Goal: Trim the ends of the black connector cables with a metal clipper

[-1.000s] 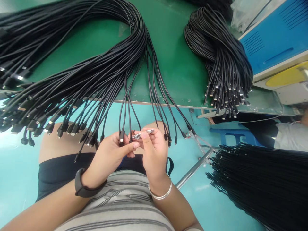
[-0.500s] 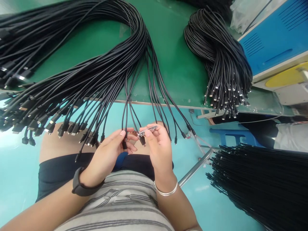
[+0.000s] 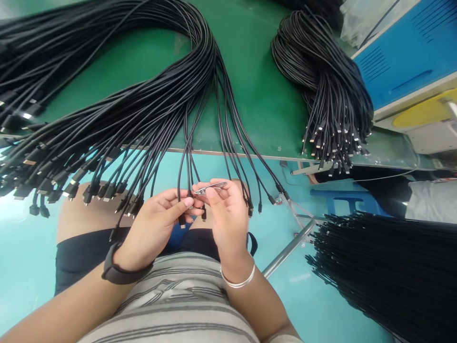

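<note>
My left hand (image 3: 157,216), with a black wristband above it, pinches a black cable (image 3: 179,176) near its connector below the table edge. In my right hand (image 3: 226,214) is a small silver nail clipper (image 3: 211,187), held between thumb and fingers, its tip touching or very close to the left fingertips. One black connector (image 3: 182,220) hangs under the left fingers, and another (image 3: 203,212) shows between the hands. These cables come from a large black bundle (image 3: 193,62) curving over the green table.
A tied cable bundle (image 3: 314,71) lies at the table's right, beside a blue machine (image 3: 407,52). Lower right are a metal bar (image 3: 291,248), a dense mass of black cables (image 3: 389,271) and a blue stool (image 3: 350,201). Loose cable ends overhang the front table edge (image 3: 271,156).
Both hands have shifted slightly left. The clipper moved left with my right hand, up to the left fingertips. A connector that was under the clipper now hangs lower, between the hands.
</note>
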{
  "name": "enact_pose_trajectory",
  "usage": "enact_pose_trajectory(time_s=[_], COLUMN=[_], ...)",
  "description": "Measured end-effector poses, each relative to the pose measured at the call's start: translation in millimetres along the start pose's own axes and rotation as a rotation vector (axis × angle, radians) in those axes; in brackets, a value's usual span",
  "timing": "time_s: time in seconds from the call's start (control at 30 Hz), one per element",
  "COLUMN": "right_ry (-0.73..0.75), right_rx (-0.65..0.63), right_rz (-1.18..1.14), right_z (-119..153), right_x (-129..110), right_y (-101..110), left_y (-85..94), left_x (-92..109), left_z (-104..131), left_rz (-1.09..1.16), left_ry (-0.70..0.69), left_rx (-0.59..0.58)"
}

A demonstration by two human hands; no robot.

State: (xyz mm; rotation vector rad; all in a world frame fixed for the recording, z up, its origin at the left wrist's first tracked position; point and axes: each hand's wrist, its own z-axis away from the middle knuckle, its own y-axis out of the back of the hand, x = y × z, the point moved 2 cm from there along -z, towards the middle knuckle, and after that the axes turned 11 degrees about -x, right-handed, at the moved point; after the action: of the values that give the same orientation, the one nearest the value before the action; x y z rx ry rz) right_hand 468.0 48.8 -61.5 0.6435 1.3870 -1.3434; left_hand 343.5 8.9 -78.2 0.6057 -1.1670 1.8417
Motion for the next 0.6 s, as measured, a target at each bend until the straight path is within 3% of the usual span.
enact_pose_trajectory(time_s=[0.6], right_ry=[-0.065], right_rx=[0.048], right_rz=[-0.041], right_z=[-11.1], right_x=[2.6], right_y=[-0.7], left_y=[1.2], left_x=[-2.4], left_z=[0.0], left_rz=[0.013], left_ry=[0.02], left_rx=[0.021])
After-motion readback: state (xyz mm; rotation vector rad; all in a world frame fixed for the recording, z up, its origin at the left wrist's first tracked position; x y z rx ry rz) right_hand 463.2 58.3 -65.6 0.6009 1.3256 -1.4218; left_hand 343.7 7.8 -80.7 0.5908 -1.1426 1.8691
